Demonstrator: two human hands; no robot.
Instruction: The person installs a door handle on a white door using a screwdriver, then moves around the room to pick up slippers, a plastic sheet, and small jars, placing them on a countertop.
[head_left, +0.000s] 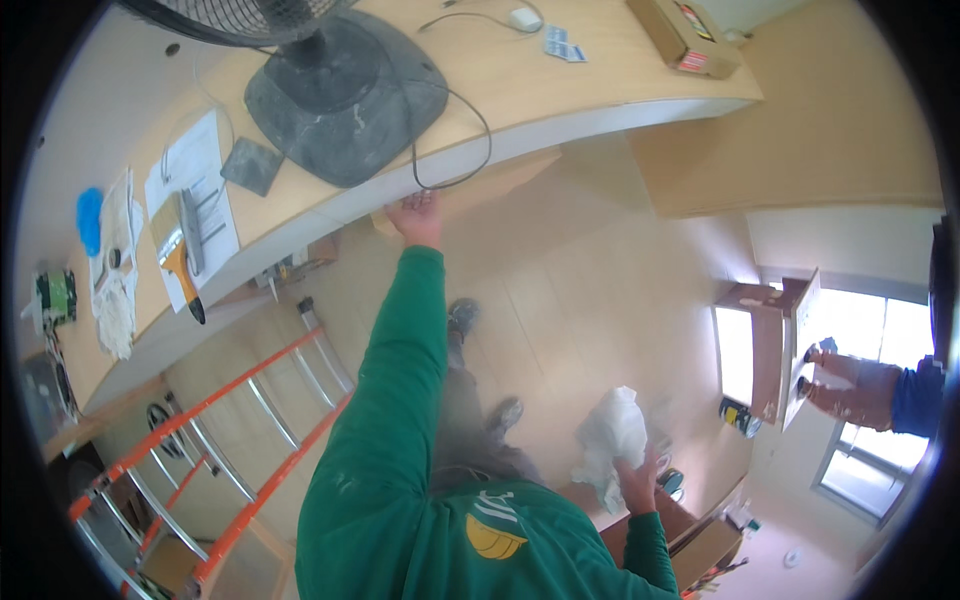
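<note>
My left hand (pixel 415 213) reaches forward to the white front edge of the wooden counter (pixel 560 80). Its fingers are apart at that edge, just under a loop of black cable (pixel 488 150); nothing shows in them. Low on the right, my right hand (pixel 637 484) is closed on a crumpled white cloth or sheet (pixel 612 440), whose exact kind I cannot make out. On the counter ahead stands a dusty black fan (pixel 345 95). To its left, a paintbrush (pixel 172 255) with a yellow and black handle lies on printed papers (pixel 212 165).
An orange-railed ladder (pixel 240 450) lies at lower left. A cardboard box (pixel 685 35) sits on the counter's far right. Open cartons (pixel 700 550) and a paint can (pixel 738 417) are at lower right. Another person's legs (pixel 860 385) show beside a wooden piece (pixel 770 340) near the window.
</note>
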